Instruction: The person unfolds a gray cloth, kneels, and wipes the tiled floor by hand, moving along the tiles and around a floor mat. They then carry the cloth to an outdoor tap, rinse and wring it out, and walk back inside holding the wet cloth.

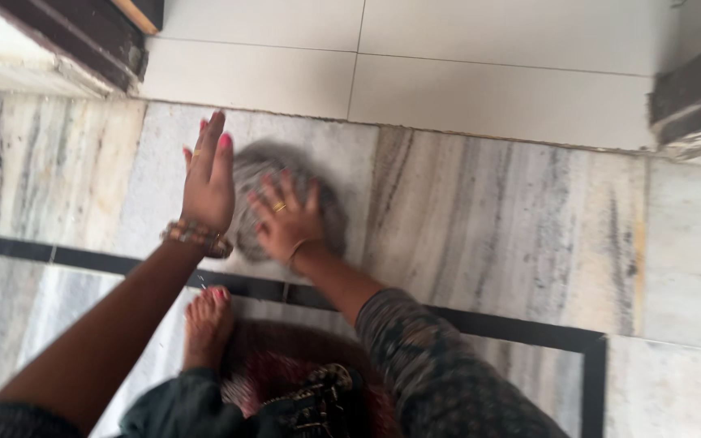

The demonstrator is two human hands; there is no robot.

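Fingers (pixel 279 195) of the right hand (pixel 285 219) are spread flat on one grey cloth (pixel 247 174), centre-left of frame on the marble floor (pixel 496 219). Left hand (pixel 208 174) hovers beside it, fingers straight and together, holding nothing. One bare foot (pixel 207 324) below; open floor to the right.

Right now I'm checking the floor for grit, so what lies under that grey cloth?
The grey cloth lies on the marble floor, pressed by the right hand. The left hand is raised beside it. The marble directly beneath the cloth is covered, so nothing there shows.
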